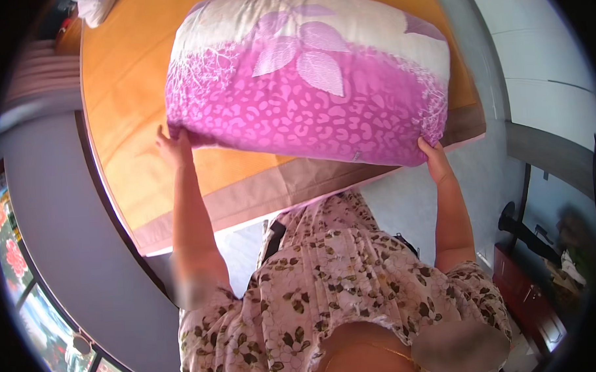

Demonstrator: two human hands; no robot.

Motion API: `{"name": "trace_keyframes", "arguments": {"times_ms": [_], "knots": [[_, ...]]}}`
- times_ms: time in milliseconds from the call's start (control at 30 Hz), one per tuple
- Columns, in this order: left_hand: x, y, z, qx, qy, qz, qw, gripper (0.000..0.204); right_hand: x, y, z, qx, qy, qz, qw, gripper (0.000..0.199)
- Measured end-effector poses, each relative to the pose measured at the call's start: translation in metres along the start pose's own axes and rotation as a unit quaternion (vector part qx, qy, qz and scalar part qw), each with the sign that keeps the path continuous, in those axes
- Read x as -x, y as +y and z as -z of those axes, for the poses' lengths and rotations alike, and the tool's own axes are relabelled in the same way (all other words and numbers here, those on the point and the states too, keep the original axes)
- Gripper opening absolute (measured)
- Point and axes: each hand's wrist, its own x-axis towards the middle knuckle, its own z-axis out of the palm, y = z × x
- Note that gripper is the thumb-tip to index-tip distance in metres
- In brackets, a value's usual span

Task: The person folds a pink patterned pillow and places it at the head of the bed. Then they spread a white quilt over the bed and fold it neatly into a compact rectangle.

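A plump quilt (pixel 295 101), apparently folded into a thick bundle, is held up in front of me over the near part of the bed. Its cover is cream along the far side and bright pink nearer me, with pale purple leaves and a spotted print. My left hand (pixel 173 148) pinches its near left corner, some fingers sticking out to the side. At the near right corner my right hand (pixel 432 154) grips the edge, thumb showing and other fingers partly hidden behind the fabric. Both arms reach forward, elbows nearly straight.
Beneath the quilt lies a bed with an orange mat (pixel 127 93) edged by a brown border (pixel 246 196). A grey ledge (pixel 69 213) runs along the left beside a window. Pale floor (pixel 403 199) shows at right, with a dark red cabinet (pixel 525 296) beyond.
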Motion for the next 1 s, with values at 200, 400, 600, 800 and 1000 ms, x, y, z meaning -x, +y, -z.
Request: {"name": "trace_keyframes", "arguments": {"times_ms": [200,400,600,800,1000], "knots": [[0.109,0.152,0.06,0.017,-0.162,-0.27,0.949,0.043,0.124,0.008,0.041,-0.156,-0.065,-0.211,0.963,0.05],[0.175,0.237,-0.033,-0.036,-0.357,-0.402,0.842,0.058,0.065,0.073,0.083,-0.234,0.124,-0.3,0.916,0.049],[0.177,0.207,-0.064,-0.053,-0.419,-0.414,0.807,0.058,0.022,0.169,0.086,-0.136,0.182,-0.336,0.914,0.042],[0.184,0.207,-0.076,0.034,-0.388,-0.37,0.844,0.061,0.079,0.18,0.108,-0.071,0.174,-0.353,0.917,0.035],[0.186,0.23,-0.048,0.077,-0.417,-0.28,0.861,0.058,0.09,0.136,0.148,0.029,0.137,-0.264,0.954,0.029]]}}
